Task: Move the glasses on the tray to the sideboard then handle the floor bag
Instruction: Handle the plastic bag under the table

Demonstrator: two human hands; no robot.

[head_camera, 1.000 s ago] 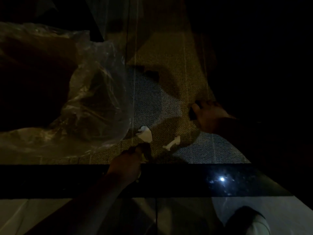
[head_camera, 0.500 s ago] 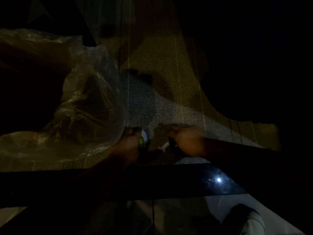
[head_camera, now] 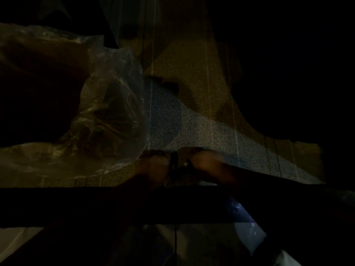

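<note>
The scene is very dim. A clear plastic floor bag [head_camera: 107,120] lies crumpled on the carpet at the left, with dark stuff inside. My left hand [head_camera: 153,167] is just off the bag's lower right edge, its fingers curled around a small dark-looking scrap [head_camera: 173,160]. My right hand [head_camera: 204,162] is low on the carpet right beside it, blurred, almost touching the left hand. The two white scraps seen earlier on the carpet are hidden under the hands. No glasses, tray or sideboard are in view.
Woven carpet [head_camera: 201,127] runs ahead, half in shadow. A glossy black strip [head_camera: 76,204] crosses the view below the hands, with pale floor [head_camera: 15,237] beneath it. A shoe tip [head_camera: 288,259] shows at the bottom right. The far right is black.
My right hand came down and left from the carpet's right side to beside the left hand. The left hand closed over the nearer white scrap; both scraps are now out of sight.
</note>
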